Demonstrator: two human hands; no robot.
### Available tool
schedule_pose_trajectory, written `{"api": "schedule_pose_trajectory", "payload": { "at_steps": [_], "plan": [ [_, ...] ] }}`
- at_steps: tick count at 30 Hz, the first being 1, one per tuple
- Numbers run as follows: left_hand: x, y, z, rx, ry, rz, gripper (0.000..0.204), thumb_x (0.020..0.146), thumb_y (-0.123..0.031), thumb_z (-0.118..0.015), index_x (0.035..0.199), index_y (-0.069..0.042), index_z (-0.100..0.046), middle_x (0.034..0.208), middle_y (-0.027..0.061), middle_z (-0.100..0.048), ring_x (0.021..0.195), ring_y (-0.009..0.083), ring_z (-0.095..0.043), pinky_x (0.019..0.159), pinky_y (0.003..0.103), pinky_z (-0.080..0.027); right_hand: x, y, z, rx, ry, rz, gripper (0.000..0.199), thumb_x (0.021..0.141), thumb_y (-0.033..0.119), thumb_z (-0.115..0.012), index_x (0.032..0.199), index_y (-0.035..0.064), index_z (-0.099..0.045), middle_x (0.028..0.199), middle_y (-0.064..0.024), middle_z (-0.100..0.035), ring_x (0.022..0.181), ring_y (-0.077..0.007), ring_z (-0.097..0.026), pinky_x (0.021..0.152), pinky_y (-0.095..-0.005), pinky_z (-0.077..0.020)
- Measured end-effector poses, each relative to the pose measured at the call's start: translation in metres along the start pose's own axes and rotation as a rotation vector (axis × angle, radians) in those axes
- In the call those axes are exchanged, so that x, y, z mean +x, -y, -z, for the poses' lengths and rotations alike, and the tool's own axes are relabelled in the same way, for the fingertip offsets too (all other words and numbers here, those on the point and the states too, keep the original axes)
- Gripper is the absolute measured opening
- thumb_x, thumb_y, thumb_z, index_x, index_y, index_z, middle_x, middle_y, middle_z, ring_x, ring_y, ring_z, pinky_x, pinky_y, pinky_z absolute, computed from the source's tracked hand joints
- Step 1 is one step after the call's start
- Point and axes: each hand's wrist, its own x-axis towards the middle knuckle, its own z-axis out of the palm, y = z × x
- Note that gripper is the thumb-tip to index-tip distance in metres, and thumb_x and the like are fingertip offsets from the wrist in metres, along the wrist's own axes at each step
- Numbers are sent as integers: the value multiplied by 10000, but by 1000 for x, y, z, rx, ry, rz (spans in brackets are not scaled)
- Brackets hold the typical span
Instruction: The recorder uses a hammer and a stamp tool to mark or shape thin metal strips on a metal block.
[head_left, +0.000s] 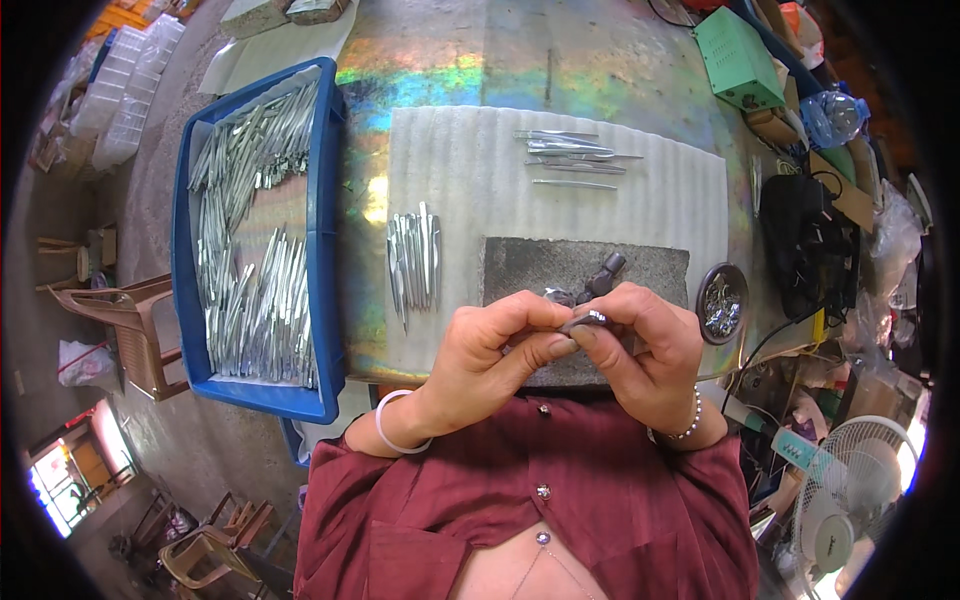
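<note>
head view: I see both hands meeting at the table's near edge.
left hand point(490, 350): fingers pinched on small metal piece point(588, 318).
right hand point(640, 345): fingers closed on same piece.
piece axis: roughly left-right, end direction unclear.
nearby: grey stone block point(530, 265), blade row point(415, 260), blue tray point(325, 200) at left edge, round dish point(722, 303).

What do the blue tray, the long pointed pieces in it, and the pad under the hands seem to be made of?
Blue tray: likely moulded plastic, with an even, slightly glossy colour. Pointed pieces: apparently bare metal, silvery with bright glints. Grey pad: looks like foam or stone, matte and speckled; the view leaves it open.
</note>
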Motion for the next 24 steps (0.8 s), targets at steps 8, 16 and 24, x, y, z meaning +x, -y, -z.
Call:
{"api": "schedule_pose_trajectory", "payload": {
  "at_steps": [8,16,24],
  "plan": [
    [1,-1,0,-4,35,-30,156,852,0,-632,1003,31,-608,846,80,-661,769,88,-620,674,219,-490,-2,2,-1,11,-54,21,145,798,63,-702,902,2,-621,707,-96,-616,550,-157,-606,491,-252,-462],
    [2,-9,0,123,68,-61,142,857,-4,-626,994,26,-603,801,86,-669,746,88,-638,630,219,-491,-3,3,-1,-17,-25,34,133,800,64,-698,894,8,-621,683,-101,-620,552,-179,-628,481,-258,-468],
    [-1,-6,-4,-83,84,215,75,891,-47,-598,898,19,-562,706,32,-635,650,43,-566,550,199,-455,-2,0,-2,493,23,-490,111,872,57,-620,803,1,-554,642,-23,-610,543,-57,-591,457,-182,-442]
  ]
}}
